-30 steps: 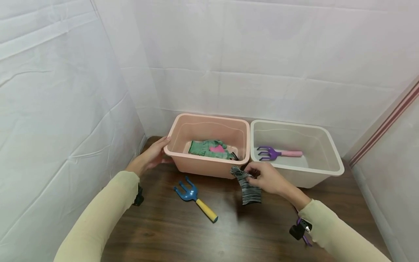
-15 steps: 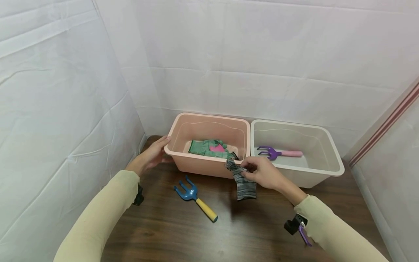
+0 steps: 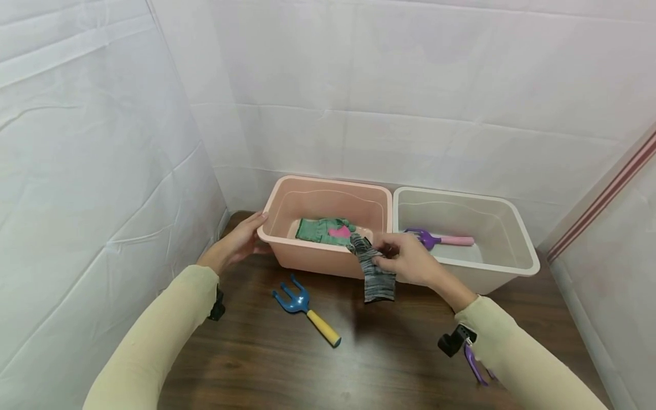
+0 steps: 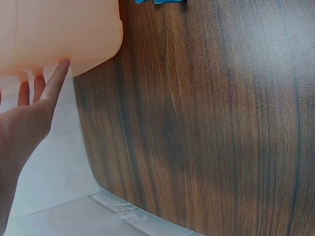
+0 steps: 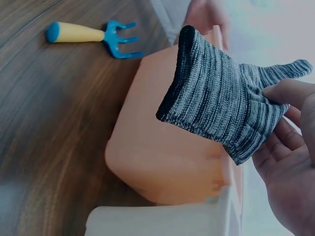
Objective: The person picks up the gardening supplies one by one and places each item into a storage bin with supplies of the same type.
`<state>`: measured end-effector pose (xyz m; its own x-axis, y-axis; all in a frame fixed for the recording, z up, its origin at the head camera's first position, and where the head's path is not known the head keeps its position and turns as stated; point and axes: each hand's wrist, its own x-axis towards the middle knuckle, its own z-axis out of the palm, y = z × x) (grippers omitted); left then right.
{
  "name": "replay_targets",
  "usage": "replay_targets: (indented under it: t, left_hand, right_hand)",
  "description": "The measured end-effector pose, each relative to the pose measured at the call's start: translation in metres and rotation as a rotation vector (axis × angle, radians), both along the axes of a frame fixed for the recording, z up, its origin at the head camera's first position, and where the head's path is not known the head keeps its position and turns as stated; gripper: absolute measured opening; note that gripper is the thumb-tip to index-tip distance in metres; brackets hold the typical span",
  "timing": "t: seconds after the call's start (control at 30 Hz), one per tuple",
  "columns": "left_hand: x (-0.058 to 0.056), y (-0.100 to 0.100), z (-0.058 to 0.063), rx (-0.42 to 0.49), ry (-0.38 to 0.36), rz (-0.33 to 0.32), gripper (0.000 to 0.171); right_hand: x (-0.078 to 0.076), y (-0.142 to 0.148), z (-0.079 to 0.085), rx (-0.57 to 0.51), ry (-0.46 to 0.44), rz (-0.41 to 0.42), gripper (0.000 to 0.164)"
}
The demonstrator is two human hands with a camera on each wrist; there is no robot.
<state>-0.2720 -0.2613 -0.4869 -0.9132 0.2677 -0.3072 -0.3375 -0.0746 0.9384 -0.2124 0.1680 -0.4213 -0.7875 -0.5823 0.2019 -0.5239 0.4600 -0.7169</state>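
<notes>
My right hand pinches a grey-and-black striped knit glove between thumb and fingers. The glove's cuff hangs down in front of the pink bin, and its upper end overlaps the bin's front rim in the head view. In the right wrist view, the thumb presses on the glove near its fingers. At the bin's left end, my left hand touches the wall with extended fingers, also seen in the left wrist view. Inside the pink bin lies a green glove with a pink patch.
A grey-white bin stands right beside the pink one, holding a purple hand fork with a pink handle. A blue hand fork with a yellow handle lies on the wooden table. Purple tines show near the right sleeve. White sheets hang behind.
My right hand has moved left and away from me with the striped glove, bringing it up to the pink bin's front rim. The left hand stays at the bin's end.
</notes>
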Motion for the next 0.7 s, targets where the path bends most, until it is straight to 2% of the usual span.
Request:
replay_targets:
  t: [0.17,0.43,0.7]
  left_hand:
    - [-0.001,-0.001,0.001,0.008,0.005,-0.007,0.068]
    - [0.000,-0.004,0.001,0.000,0.019,-0.030,0.068]
    - [0.001,-0.004,0.000,0.003,0.018,-0.025,0.068]
  right_hand:
    - [-0.004,-0.003,0.010,-0.024,-0.049,-0.013,0.010]
    - [-0.018,-0.010,0.024,-0.056,-0.056,-0.040,0.012]
    - [-0.033,-0.017,0.032,-0.072,-0.066,-0.057,0.011]
